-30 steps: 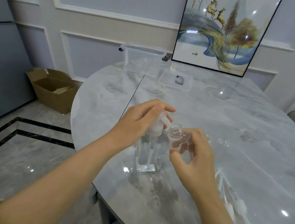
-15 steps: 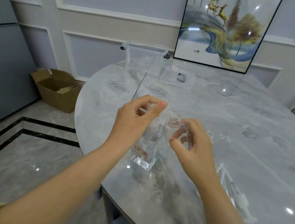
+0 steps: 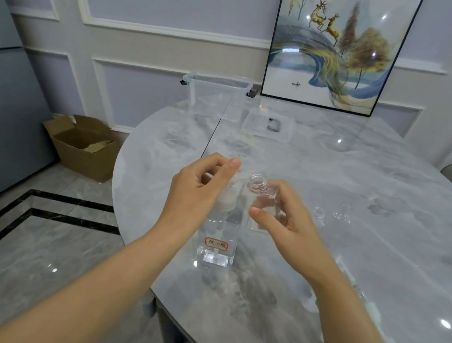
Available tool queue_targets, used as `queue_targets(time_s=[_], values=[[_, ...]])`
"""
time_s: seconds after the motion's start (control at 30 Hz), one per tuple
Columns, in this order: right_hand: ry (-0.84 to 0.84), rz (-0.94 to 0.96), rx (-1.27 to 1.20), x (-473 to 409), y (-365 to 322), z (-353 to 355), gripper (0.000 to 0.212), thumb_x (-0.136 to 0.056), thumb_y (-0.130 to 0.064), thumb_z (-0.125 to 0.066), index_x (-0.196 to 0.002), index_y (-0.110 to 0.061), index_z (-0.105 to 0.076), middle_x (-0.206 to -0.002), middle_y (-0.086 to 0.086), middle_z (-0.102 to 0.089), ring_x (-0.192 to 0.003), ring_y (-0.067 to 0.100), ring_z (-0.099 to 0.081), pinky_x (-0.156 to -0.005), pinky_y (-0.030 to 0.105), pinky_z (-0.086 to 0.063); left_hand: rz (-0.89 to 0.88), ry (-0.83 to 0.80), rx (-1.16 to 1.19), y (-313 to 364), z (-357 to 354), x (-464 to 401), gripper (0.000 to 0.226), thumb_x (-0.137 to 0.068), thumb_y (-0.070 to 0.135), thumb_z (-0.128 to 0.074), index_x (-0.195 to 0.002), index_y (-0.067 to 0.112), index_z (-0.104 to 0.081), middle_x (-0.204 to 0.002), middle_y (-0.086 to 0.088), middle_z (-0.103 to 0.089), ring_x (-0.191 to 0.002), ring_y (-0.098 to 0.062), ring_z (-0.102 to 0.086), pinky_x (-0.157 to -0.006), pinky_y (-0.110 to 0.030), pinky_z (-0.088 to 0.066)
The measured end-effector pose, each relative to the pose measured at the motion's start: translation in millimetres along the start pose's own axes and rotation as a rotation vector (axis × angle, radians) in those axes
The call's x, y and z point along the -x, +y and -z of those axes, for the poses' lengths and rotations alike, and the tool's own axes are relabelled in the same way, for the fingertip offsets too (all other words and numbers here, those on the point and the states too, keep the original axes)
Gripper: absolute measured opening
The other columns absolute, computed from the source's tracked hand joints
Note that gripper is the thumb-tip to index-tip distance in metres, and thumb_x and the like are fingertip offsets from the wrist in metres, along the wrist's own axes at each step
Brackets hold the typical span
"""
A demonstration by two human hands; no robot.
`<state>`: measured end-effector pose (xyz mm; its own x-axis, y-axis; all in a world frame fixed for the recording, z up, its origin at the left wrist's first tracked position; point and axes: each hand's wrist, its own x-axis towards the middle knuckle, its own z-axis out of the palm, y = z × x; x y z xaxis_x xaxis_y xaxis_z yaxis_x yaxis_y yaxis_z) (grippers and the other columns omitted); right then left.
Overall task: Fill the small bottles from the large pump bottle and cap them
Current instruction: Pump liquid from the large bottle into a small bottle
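Filling step, head view. The left hand point(image 3: 199, 193) sits over the white pump head point(image 3: 226, 196) of the large pump bottle point(image 3: 219, 235), fingers curled, with the forefinger laid along the top of the actuator; whether it is bearing down cannot be told. The right hand point(image 3: 278, 219) pinches a small bottle point(image 3: 258, 200) between thumb and fingers, holding it upright and clear of the tabletop point(image 3: 378, 259), its open threaded neck point(image 3: 257, 181) just beside the tip of the spout point(image 3: 239, 177). The pump bottle stands on its square base near the tabletop's near edge, labelled side toward the camera, liquid showing in its lower part. How much the small bottle holds cannot be read through the clear wall.

To do this step well, the spout tip should probably sit directly over the neck opening, or just inside it, before any stroke; here the two appear side by side, not overlapping. A slow, full press seems wise, since a sharp one could jet past so narrow a mouth. The gripping fingers are best kept below the threads, so these stay dry for capping. The pump bottle has no hold on its body, so the downward press should be kept vertical lest the base tip.

Farther right on the tabletop lie further small clear pieces point(image 3: 320, 211), too faint to identify. At the far side stand a clear plastic box point(image 3: 216, 97) and its lid point(image 3: 268, 125).
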<state>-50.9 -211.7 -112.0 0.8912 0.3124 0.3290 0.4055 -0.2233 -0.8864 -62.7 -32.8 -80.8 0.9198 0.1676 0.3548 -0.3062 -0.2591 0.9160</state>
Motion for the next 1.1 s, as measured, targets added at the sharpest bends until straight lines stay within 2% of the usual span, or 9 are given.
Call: queue_targets(time_s=[0.13,0.27,0.4,0.47,0.6,0.7,0.8,0.9,1.1], values=[[-0.105,-0.066,-0.175,-8,-1,11,0.032,-0.09,-0.02,-0.074,-0.12,-0.029,-0.069,-0.111,0.004,-0.065,-0.105,0.02,-0.065,-0.066,0.03,-0.057,0.063,-0.074,-0.041,5,5,-7,0.057,-0.077,0.071,-0.057,-0.087,0.016,-0.07,-0.094,-0.015,-0.066,-0.082,-0.034,-0.06,-0.072,-0.038,-0.047],[0.019,-0.045,-0.356,-3,5,0,0.03,-0.08,-0.025,-0.079,-0.11,-0.027,-0.073,-0.104,0.014,-0.069,-0.102,0.037,-0.067,-0.064,0.033,-0.057,0.089,-0.12,-0.055,6,9,-11,0.04,-0.089,0.058,-0.064,-0.079,0.019,-0.068,-0.095,-0.014,-0.066,-0.079,-0.022,-0.056,-0.074,-0.038,-0.047],[0.141,-0.027,-0.351,5,16,-9,0.038,-0.073,-0.032,-0.074,-0.109,-0.021,-0.07,-0.095,0.009,-0.068,-0.09,0.02,-0.066,-0.064,0.026,-0.052,0.092,-0.122,-0.075,7,10,-9,0.046,-0.082,0.065,-0.058,-0.078,0.02,-0.067,-0.094,-0.011,-0.068,-0.092,-0.037,-0.062,-0.083,-0.054,-0.053],[0.166,-0.048,-0.281,7,21,-9,0.033,-0.076,-0.025,-0.071,-0.109,-0.022,-0.068,-0.093,0.005,-0.065,-0.084,0.011,-0.062,-0.066,0.024,-0.048,0.093,-0.136,-0.071,7,9,-9,0.048,-0.087,0.061,-0.058,-0.084,0.015,-0.068,-0.094,-0.01,-0.069,-0.092,-0.034,-0.064,-0.088,-0.055,-0.052],[0.181,-0.092,-0.241,9,24,-9,0.033,-0.075,-0.031,-0.072,-0.109,-0.028,-0.069,-0.095,0.001,-0.063,-0.082,0.006,-0.06,-0.068,0.029,-0.046,0.084,-0.132,-0.066,5,6,-9,0.04,-0.103,0.039,-0.053,-0.094,0.003,-0.068,-0.096,-0.012,-0.069,-0.079,0.0,-0.067,-0.088,-0.04,-0.051],[0.169,-0.07,-0.275,8,25,-10,0.032,-0.075,-0.041,-0.073,-0.107,-0.036,-0.069,-0.098,0.001,-0.064,-0.083,0.009,-0.06,-0.066,0.024,-0.048,0.074,-0.127,-0.07,4,4,-8,0.038,-0.106,0.036,-0.048,-0.091,0.007,-0.067,-0.091,-0.007,-0.068,-0.079,0.0,-0.064,-0.083,-0.025,-0.048],[0.152,-0.057,-0.301,7,24,-12,0.031,-0.081,-0.032,-0.075,-0.111,-0.038,-0.069,-0.104,-0.003,-0.068,-0.091,0.011,-0.063,-0.067,0.022,-0.05,0.088,-0.148,-0.1,5,2,-8,0.04,-0.108,0.036,-0.04,-0.089,0.013,-0.066,-0.082,0.006,-0.067,-0.073,0.003,-0.059,-0.07,-0.011,-0.046],[0.133,-0.031,-0.324,8,23,-12,0.039,-0.081,-0.035,-0.076,-0.12,-0.037,-0.068,-0.109,-0.002,-0.067,-0.096,0.013,-0.064,-0.073,0.024,-0.052,0.067,-0.156,-0.142,6,-1,-9,0.042,-0.11,0.035,-0.036,-0.088,0.011,-0.063,-0.074,0.013,-0.062,-0.07,0.002,-0.055,-0.069,-0.017,-0.045],[0.166,-0.008,-0.333,10,20,-12,0.043,-0.083,-0.024,-0.08,-0.121,-0.043,-0.07,-0.113,0.002,-0.069,-0.1,0.016,-0.068,-0.08,0.036,-0.059,0.045,-0.078,-0.111,3,-8,-4,0.043,-0.11,0.034,-0.035,-0.087,0.012,-0.063,-0.072,0.015,-0.065,-0.072,0.005,-0.06,-0.073,-0.011,-0.045]])
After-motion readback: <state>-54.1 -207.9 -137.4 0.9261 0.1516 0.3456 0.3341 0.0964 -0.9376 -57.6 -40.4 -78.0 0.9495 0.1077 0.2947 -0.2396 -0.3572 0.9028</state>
